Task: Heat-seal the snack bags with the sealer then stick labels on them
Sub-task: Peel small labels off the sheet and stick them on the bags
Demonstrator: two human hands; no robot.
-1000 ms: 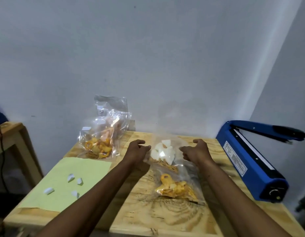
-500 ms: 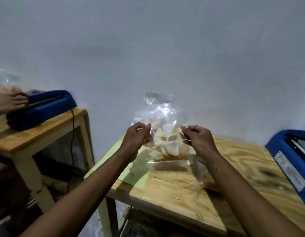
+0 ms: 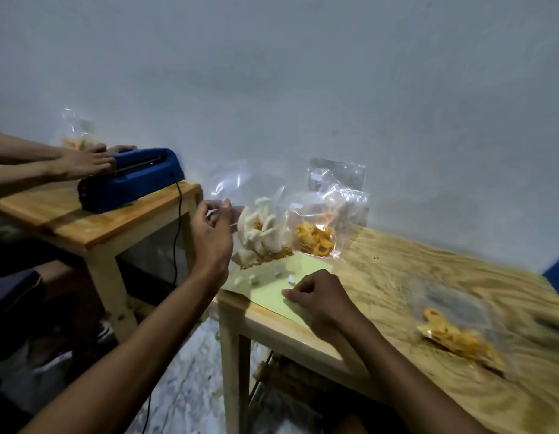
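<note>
My left hand (image 3: 213,235) pinches the top of the bag (image 3: 259,233), holding it up above the table's (image 3: 397,277) left edge. My right hand (image 3: 315,296) rests curled on the green sheet (image 3: 272,296), fingertips pressed together.

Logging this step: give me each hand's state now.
Left hand: closed on the snack bag.
Right hand: closed over the green sheet; contents cannot be told.
</note>
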